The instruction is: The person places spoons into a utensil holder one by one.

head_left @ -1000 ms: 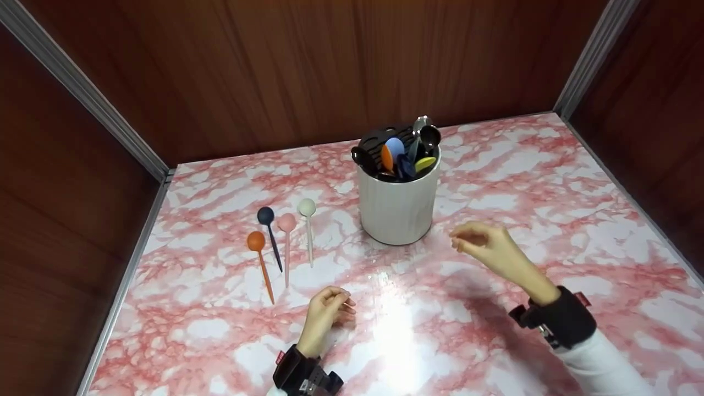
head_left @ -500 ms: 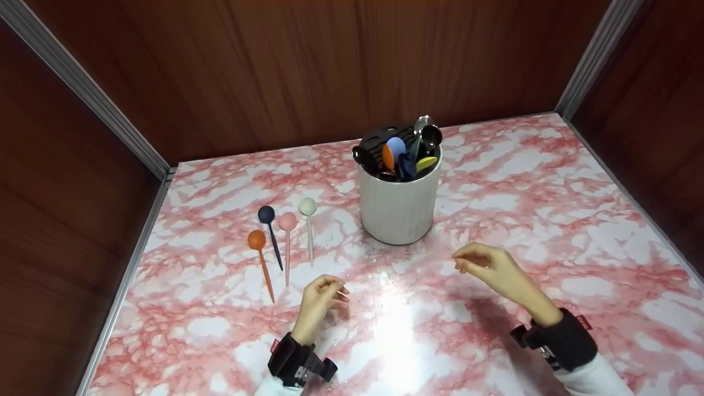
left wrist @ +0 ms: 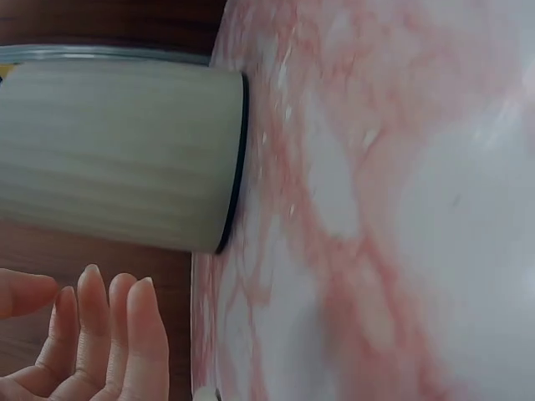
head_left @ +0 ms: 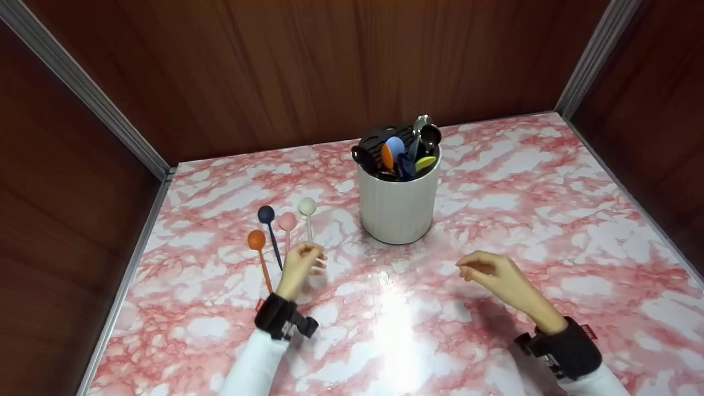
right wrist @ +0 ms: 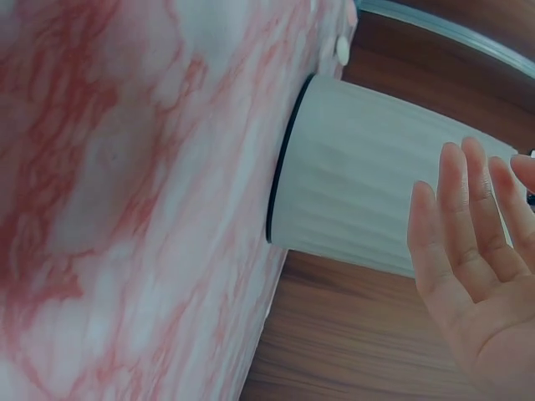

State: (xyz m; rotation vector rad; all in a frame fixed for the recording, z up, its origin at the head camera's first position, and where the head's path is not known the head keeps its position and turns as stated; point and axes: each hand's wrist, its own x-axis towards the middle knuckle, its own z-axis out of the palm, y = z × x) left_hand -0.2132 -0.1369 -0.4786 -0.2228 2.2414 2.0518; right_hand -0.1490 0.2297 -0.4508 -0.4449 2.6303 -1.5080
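Note:
In the head view, my left hand [head_left: 297,269] hovers over the lower handles of a pink spoon [head_left: 286,221] and a cream spoon [head_left: 307,207], partly hiding them. Its fingers are loosely bent and hold nothing in the left wrist view. A dark blue spoon [head_left: 266,215] and an orange spoon [head_left: 256,240] lie just left of it, bowls pointing away from me. My right hand [head_left: 492,275], relaxed and holding nothing, is above the table at the right, in front of a ribbed off-white utensil holder [head_left: 399,212] and apart from it.
Black utensils, a blue one [head_left: 395,145], an orange one [head_left: 387,157] and a yellow one [head_left: 425,163] stand in the holder. The red-and-white marbled tabletop [head_left: 528,203] is bounded by dark wood panels [head_left: 286,71] at the back and both sides.
My left hand has moved forward and left, from near the front of the table to over the spoon handles. My right hand has drawn back toward me. The spoons and holder stay put.

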